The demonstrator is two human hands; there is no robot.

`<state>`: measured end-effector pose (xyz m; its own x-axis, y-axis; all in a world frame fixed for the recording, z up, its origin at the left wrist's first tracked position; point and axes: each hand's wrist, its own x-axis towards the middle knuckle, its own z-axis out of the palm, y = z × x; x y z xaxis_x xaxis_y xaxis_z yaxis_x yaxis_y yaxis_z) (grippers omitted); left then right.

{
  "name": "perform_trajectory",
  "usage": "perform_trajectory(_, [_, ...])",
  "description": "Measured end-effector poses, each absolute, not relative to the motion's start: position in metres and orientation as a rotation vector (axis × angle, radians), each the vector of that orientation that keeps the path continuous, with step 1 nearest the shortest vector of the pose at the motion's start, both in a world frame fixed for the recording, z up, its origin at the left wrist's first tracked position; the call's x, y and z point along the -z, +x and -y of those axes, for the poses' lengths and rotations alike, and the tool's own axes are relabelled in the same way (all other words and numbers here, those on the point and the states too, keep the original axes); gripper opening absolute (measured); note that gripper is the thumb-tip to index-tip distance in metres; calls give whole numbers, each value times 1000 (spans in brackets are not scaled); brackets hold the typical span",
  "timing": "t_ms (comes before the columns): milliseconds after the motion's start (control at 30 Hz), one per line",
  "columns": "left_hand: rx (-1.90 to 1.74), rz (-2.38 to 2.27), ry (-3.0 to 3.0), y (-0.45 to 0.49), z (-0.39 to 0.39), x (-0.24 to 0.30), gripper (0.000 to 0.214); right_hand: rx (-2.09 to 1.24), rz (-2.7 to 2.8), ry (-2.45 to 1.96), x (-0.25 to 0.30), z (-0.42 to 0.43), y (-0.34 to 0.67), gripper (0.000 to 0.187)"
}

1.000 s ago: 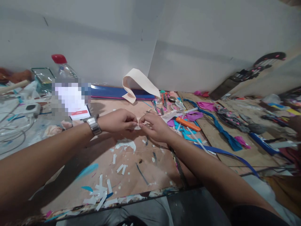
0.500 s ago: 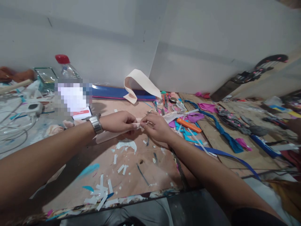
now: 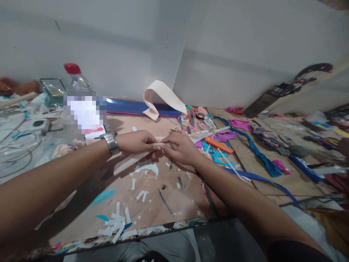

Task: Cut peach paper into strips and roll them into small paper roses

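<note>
Nearby, pink strip (image 3: 128,162) (pinched), orange cutter (image 3: 218,145), scraps (image 3: 117,222)

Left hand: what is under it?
A pale pink paper strip slants out from under the left hand across the table; its pinched end is hidden by the fingers.

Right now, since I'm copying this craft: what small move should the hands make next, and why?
Probably slide the left hand along the pale strip: it and the right hand pinch the strip at one spot, while the long end lies loose below the left wrist.
</note>
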<state>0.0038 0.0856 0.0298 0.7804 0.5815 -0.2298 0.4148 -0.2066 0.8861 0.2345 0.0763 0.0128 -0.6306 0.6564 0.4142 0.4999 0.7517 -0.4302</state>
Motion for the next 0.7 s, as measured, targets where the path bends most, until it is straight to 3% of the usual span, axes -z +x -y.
perform_trajectory(700, [-220,-786,1631,6,-81,-33,35,-425,2286,-899,-11,-76,233,11])
